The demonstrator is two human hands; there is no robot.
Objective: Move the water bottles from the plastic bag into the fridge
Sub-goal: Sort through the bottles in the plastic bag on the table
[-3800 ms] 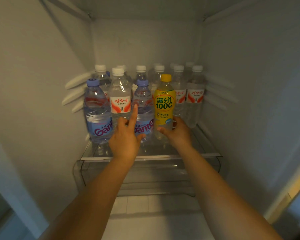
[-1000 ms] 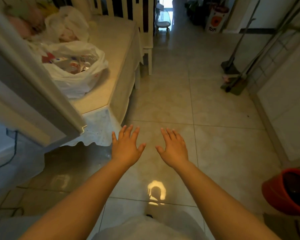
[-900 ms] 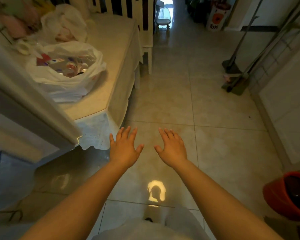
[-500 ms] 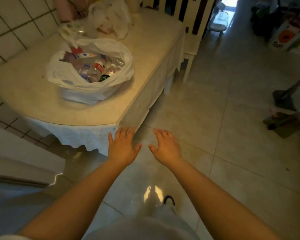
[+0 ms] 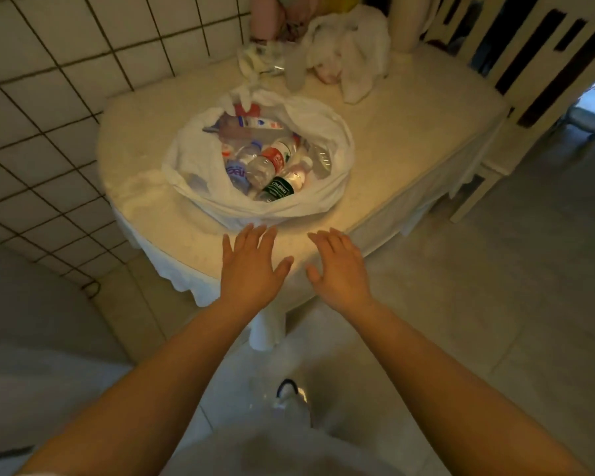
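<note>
- The water bottles (image 5: 267, 164) lay jumbled on their sides inside the open white plastic bag (image 5: 200, 166), which sat on the cream-topped table (image 5: 409, 132) near the tiled wall (image 5: 49, 97).
- On top were a clear bottle with a red label (image 5: 272, 159) and one with a dark green label (image 5: 280, 188); a purple-lettered one (image 5: 236, 173) showed beside them, half buried.
- They looked full, so I judged them fairly heavy for one hand, stiff enough in the body but smooth and likely to slip; the surest hold would be round the middle over the label, or at the neck under the cap.
- The bag itself was thin and limp, its mouth slumped wide, and I expected it to shift if a bottle was dragged instead of lifted.
- The left hand (image 5: 249, 269) and right hand (image 5: 339, 269) hovered over the near edge of the table, just short of the bag, fingers spread and straight, holding nothing.
- Further back lay another crumpled white bag (image 5: 354, 46) and some clutter; a slatted chair (image 5: 529, 63) stood to the right.
- The fridge was not in sight.
</note>
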